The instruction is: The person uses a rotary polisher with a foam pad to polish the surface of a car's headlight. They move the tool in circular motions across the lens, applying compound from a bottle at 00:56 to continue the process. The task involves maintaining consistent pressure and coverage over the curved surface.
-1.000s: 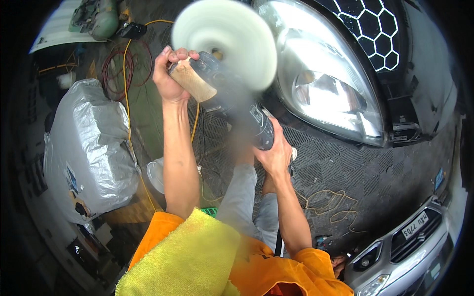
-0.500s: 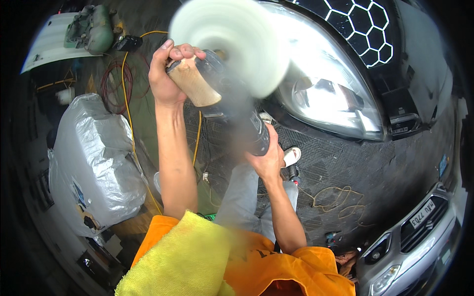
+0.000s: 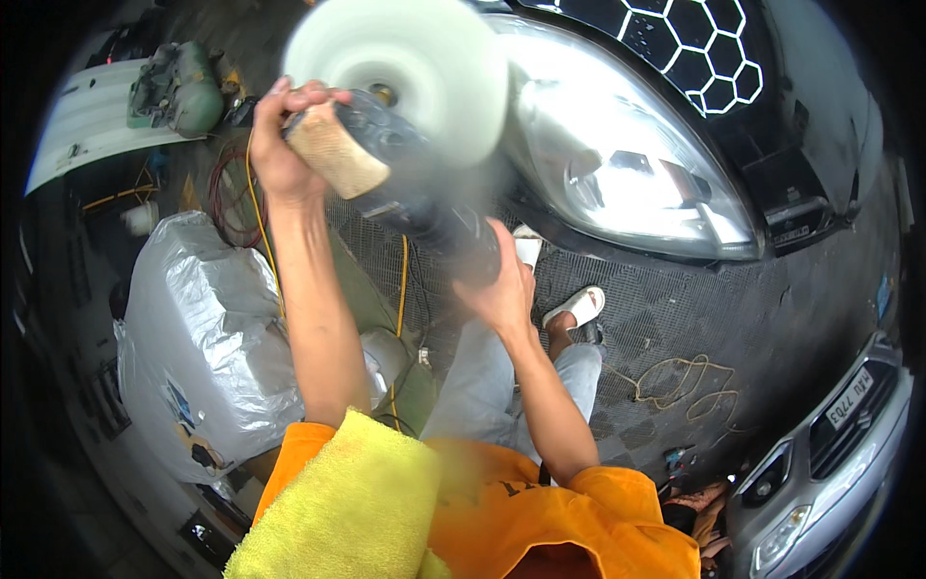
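Note:
Both my hands grip a dark rotary polisher point(image 3: 410, 198) held out in front of me. Fingers of my left hand point(image 3: 289, 145) wrap round its head end, by a tan pad-like cover point(image 3: 338, 152). My right hand point(image 3: 503, 289) is closed round the rear handle. At the tool's far end a large pale polishing pad point(image 3: 453, 87) looks blurred, as if spinning. Its right edge overlaps the left end of a car headlight point(image 3: 617, 145) in view; whether they touch I cannot tell. A smudge blurs the middle of the picture.
A yellow towel point(image 3: 338, 502) hangs over my shoulder. Silver sheeting point(image 3: 212, 338) covers something bulky at left. A yellow cable point(image 3: 403, 309) runs along the floor, and a thin cord point(image 3: 675, 372) lies coiled at right. A green compressor point(image 3: 183, 92) stands far left; a silver car point(image 3: 830, 463) is lower right.
The polisher and both my hands have shifted left in view, the pad moving from over the headlight's left part to its left end. My grip stays the same.

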`<state>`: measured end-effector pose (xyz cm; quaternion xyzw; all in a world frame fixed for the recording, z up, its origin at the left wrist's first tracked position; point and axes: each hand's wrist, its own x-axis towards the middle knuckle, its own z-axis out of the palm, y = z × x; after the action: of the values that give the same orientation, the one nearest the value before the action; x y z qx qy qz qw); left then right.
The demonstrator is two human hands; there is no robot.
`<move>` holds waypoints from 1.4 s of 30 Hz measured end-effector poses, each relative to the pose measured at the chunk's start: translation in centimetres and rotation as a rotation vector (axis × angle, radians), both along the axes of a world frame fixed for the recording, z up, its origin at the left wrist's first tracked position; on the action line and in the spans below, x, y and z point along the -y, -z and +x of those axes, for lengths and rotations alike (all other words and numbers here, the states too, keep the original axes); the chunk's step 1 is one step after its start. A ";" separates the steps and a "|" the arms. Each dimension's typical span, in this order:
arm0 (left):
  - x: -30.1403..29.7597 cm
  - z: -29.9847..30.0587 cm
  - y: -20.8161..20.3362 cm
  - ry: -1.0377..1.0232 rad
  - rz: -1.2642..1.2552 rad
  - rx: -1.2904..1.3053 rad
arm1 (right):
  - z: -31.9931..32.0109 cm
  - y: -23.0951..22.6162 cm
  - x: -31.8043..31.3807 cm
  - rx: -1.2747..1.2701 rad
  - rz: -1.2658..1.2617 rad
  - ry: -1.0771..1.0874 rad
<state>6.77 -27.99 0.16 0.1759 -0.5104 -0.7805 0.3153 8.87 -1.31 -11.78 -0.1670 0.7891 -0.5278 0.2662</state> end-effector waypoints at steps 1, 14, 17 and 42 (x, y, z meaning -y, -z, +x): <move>0.1 0.2 -0.2 0.004 0.009 0.000 | -0.3 0.0 0.4 0.013 0.007 -0.030; 0.0 1.5 3.3 -0.066 0.066 -0.052 | -0.9 0.6 -2.0 -0.051 0.067 -0.018; -2.5 2.9 6.3 -0.133 0.118 -0.024 | -0.1 2.7 -4.8 -0.117 0.128 -0.021; 0.4 3.4 9.7 -0.167 0.210 -0.050 | -0.4 5.4 -2.4 -0.218 0.201 -0.067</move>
<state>10.21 -28.40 -9.59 0.2303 -0.4016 -0.8047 0.3716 8.47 1.06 -17.16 -0.2219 0.8561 -0.4160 0.2118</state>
